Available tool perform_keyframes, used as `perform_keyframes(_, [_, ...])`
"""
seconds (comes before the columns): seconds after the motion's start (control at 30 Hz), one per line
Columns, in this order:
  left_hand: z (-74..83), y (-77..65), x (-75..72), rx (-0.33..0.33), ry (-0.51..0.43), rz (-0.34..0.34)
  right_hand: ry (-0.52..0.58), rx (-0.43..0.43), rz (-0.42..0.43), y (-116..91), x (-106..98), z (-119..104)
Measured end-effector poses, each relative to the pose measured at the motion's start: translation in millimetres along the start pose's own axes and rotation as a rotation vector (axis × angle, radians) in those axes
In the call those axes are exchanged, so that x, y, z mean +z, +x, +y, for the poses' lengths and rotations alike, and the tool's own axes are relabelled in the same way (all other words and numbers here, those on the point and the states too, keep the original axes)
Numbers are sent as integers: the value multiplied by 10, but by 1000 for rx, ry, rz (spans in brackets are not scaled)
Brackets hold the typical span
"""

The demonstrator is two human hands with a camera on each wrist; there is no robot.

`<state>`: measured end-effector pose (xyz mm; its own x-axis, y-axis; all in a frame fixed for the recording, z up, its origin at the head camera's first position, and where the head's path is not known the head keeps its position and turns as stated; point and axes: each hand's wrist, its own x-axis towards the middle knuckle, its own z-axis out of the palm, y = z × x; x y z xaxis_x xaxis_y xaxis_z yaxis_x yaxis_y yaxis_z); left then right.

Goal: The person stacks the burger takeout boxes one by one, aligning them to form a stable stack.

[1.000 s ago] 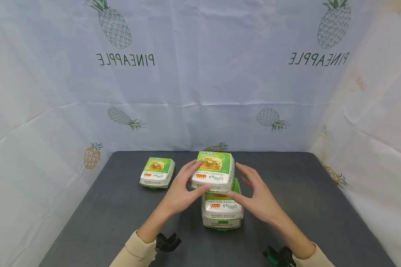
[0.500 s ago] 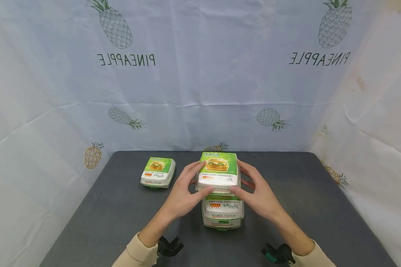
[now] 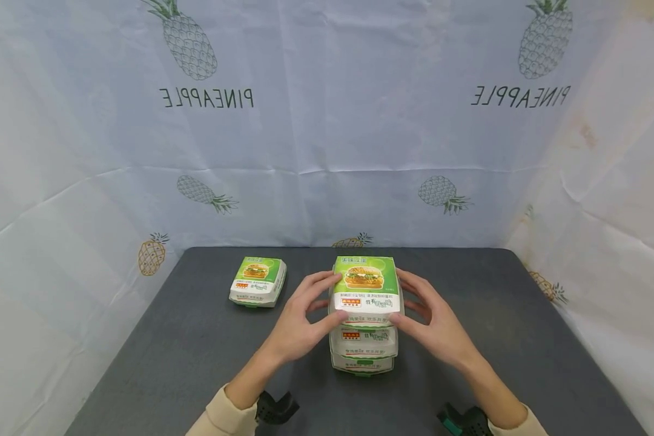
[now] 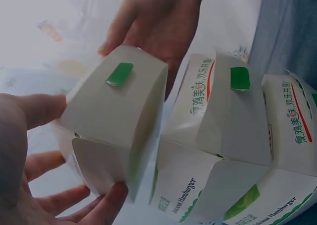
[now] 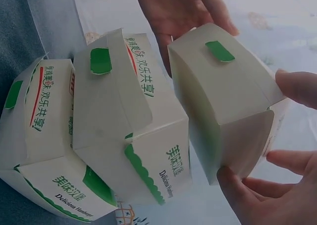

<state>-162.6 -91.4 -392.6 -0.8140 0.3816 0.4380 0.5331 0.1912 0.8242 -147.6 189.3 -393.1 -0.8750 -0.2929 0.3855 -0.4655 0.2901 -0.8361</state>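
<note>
Both hands hold one burger box (image 3: 365, 287) from its sides, green and white with a burger picture on the lid. My left hand (image 3: 300, 324) grips its left side, thumb at the front corner. On the opposite side my right hand (image 3: 441, 327) does the same. Beneath it stand two more burger boxes, one on the other: the upper box (image 3: 364, 342) and the lower box (image 3: 363, 364). In the left wrist view a narrow gap shows between the held box (image 4: 114, 101) and the upper stacked box (image 4: 213, 131). Green tabs mark their fronts.
Another burger box (image 3: 258, 281) sits alone at the back left of the dark table (image 3: 501, 315). A pale cloth (image 3: 327, 121) printed with pineapples hangs behind and along the sides. Black wrist cameras are strapped under both wrists.
The held box has moved right and toward me, now over the stacked boxes. My right hand, apart from it a second ago, has closed on its right side.
</note>
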Motion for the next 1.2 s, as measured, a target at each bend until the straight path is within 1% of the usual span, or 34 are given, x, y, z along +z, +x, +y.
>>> perform_keyframes(0.13, [-31, -18, 17, -3, 0, -8, 22, -15, -5, -26, 7, 26])
perform_keyframes(0.43, [-63, -48, 30, 17, 12, -11, 50, -40, -17, -38, 20, 88])
perform_keyframes(0.5, [-59, -49, 30, 22, 14, -7, 54, -38, -20, -41, 21, 99])
perform_keyframes(0.73, [-51, -53, 12, 5, 21, 11, 59, -16, -16, -46, 17, 89])
perform_keyframes(1.0, [-98, -79, -75, -2, 37, 32, 17, -11, 4, -56, 4, 117])
perform_keyframes(1.2, [-188, -140, -231, -39, 99, 81, 23, -9, 7, -64, 9, 123])
